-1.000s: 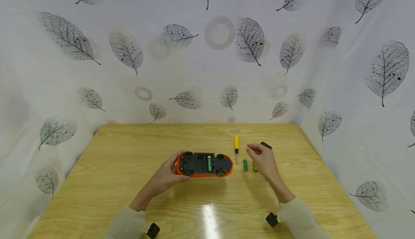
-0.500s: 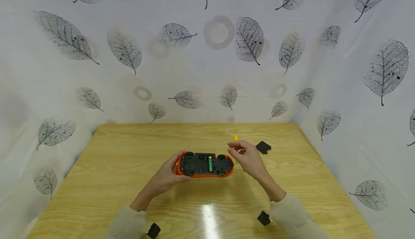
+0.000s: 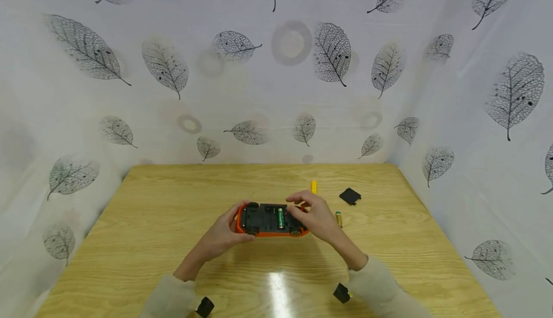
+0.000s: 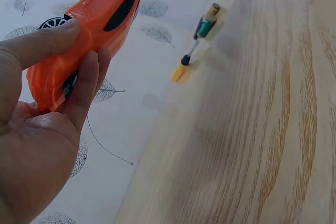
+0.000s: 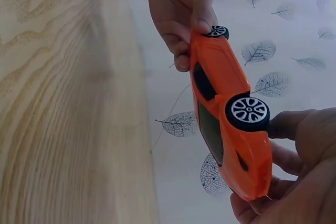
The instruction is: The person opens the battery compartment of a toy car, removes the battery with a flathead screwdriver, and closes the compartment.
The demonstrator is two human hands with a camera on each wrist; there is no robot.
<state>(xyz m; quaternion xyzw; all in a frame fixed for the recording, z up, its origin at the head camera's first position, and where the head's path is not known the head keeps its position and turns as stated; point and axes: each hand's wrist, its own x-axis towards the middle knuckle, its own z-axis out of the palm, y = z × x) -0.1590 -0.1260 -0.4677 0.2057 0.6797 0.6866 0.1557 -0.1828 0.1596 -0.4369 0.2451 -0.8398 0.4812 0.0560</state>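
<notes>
My left hand (image 3: pixel 220 234) grips one end of an orange toy car (image 3: pixel 261 234), its dark underside facing up. A green battery (image 3: pixel 281 218) lies in the uncovered compartment. Over the car's other end hovers my right hand (image 3: pixel 313 215), thumb and forefinger loosely bent beside the compartment with nothing visible between them. In the right wrist view, the right hand's fingers (image 5: pixel 283 158) lie close against the car's end and wheel. The left wrist view shows the left thumb (image 4: pixel 44 40) on one side of the car and fingers on the other.
A gold-and-green battery (image 3: pixel 339 218) lies on the wooden table (image 3: pixel 173 188), right of the right hand. Behind it rests a black compartment cover (image 3: pixel 350 196). A yellow screwdriver (image 3: pixel 314 187) is partly hidden by the right hand. A leaf-print cloth (image 3: pixel 246 88) surrounds the table.
My right hand has moved left from over the batteries and cover to the car's right end, uncovering the cover and one battery. The left hand and car have barely moved.
</notes>
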